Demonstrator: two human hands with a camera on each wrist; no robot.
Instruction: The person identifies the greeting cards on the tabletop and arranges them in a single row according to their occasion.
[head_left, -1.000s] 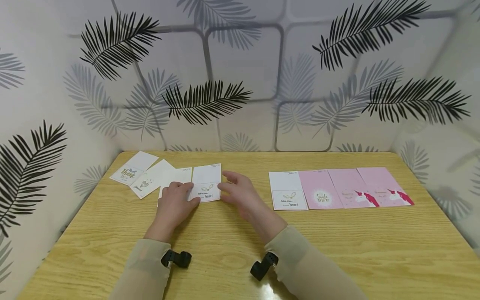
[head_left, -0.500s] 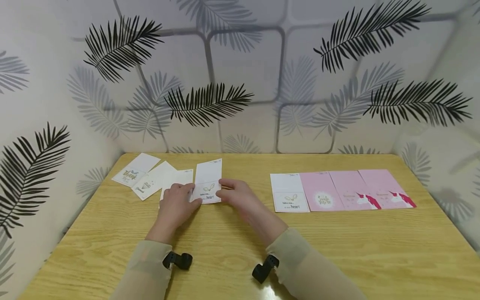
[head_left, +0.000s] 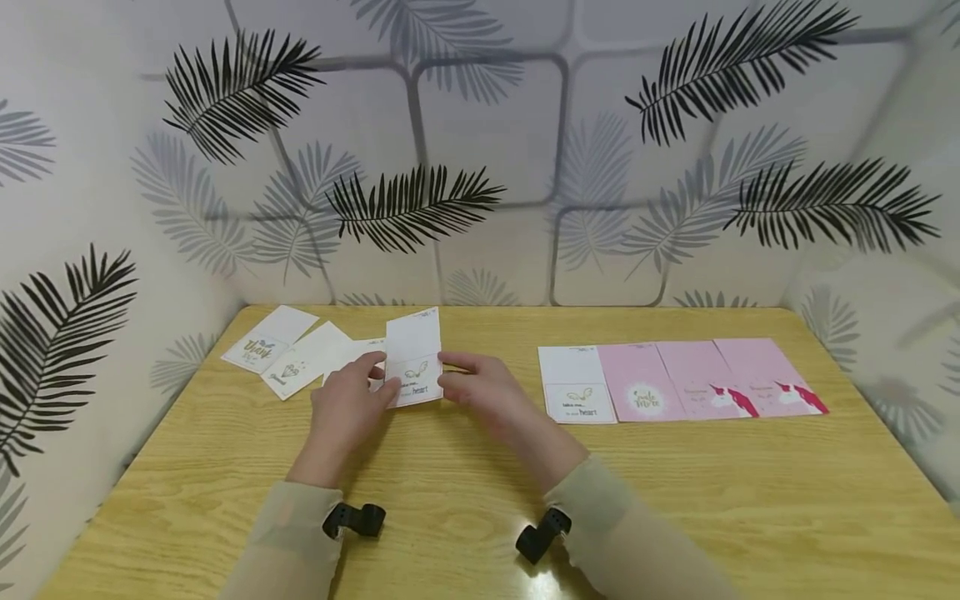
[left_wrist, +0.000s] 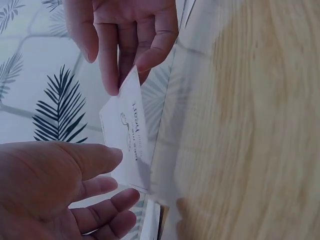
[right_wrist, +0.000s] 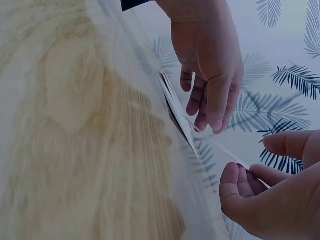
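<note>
Both hands hold a white card [head_left: 412, 337] with gold wings and the word "heart" printed on its lower half. It is raised and tilted off the table. My left hand [head_left: 347, 408] pinches its left edge, thumb in front. At the right edge, my right hand [head_left: 487, 396] pinches it between thumb and fingers. The left wrist view shows the card [left_wrist: 127, 135] stretched between the two hands. In the right wrist view the card is nearly edge-on. Another white card [head_left: 365, 352] lies partly hidden behind my left hand.
Left on the wooden table [head_left: 450, 517] lie a "Thank you" card [head_left: 258, 350] and a card with a small diamond-like drawing [head_left: 300, 367]. On the right, a matching wings card [head_left: 577, 404] adjoins a pink "Smile More" card [head_left: 645, 396] and two pink unicorn cards [head_left: 693, 375] [head_left: 757, 367].
The wings card has risen off the table and tilted up. My right hand has closed from beside the card onto its right edge. My left hand has lifted slightly with it.
</note>
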